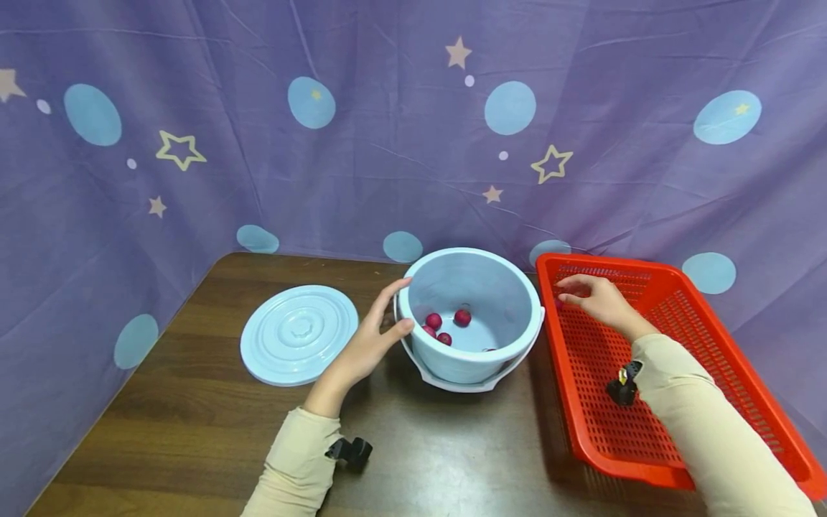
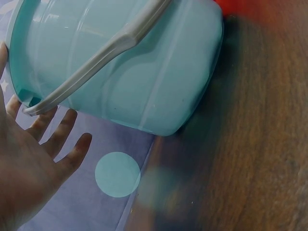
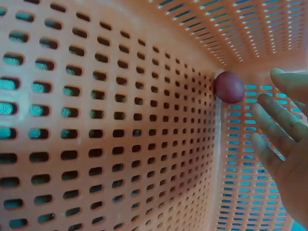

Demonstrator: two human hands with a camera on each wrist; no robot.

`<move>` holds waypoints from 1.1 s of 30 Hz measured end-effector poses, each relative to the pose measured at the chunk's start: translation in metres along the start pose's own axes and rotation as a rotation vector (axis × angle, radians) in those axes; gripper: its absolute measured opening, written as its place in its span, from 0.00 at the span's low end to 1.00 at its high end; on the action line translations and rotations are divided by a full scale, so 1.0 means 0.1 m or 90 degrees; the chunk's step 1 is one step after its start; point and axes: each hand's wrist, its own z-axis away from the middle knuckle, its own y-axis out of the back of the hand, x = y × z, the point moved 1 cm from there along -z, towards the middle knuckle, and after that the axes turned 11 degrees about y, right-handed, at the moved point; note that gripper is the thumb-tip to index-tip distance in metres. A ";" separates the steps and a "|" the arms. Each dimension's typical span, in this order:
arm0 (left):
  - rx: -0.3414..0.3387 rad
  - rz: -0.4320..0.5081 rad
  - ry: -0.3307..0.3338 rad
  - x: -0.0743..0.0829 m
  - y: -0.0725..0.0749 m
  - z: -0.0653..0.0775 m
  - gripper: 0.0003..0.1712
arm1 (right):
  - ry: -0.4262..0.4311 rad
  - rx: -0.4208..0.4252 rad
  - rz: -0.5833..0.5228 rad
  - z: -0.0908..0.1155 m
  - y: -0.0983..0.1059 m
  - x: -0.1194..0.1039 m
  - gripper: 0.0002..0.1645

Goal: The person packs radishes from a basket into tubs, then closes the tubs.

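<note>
A light blue bucket point(image 1: 452, 365) stands upright with its pale handle point(image 1: 460, 388) lowered at the front. Several small round pink-red things that look like radishes point(image 1: 461, 317) lie on its bottom. At the bucket's left rim is my left hand point(image 1: 370, 341), fingers spread and loosely bent, thumb by the rim. My right hand point(image 1: 604, 300) is inside the red basket point(image 1: 636, 470), its fingers slightly bent with nothing between them. Beside those fingertips, apart from them in the right wrist view, one round reddish radish-like thing point(image 3: 229, 87) lies in the basket's corner.
A light blue round lid point(image 1: 299, 335) lies flat on the brown wooden table point(image 1: 194, 431), left of the bucket. The basket has slotted walls and stands close to the bucket's right side. Behind the table hangs a purple curtain point(image 1: 388, 179) with stars and dots.
</note>
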 end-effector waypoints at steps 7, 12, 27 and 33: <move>-0.003 -0.001 0.000 0.02 0.00 0.00 0.38 | 0.003 -0.027 0.031 -0.05 -0.09 0.05 0.17; -0.005 -0.001 -0.006 0.03 0.00 0.00 0.39 | 0.001 -0.036 0.057 -0.06 -0.12 0.03 0.15; -0.008 0.005 0.000 0.01 0.00 0.00 0.41 | -0.033 -0.082 0.062 -0.08 -0.24 0.09 0.19; -0.008 0.003 0.003 0.00 0.00 0.00 0.40 | -0.031 -0.091 0.068 -0.08 -0.26 0.07 0.18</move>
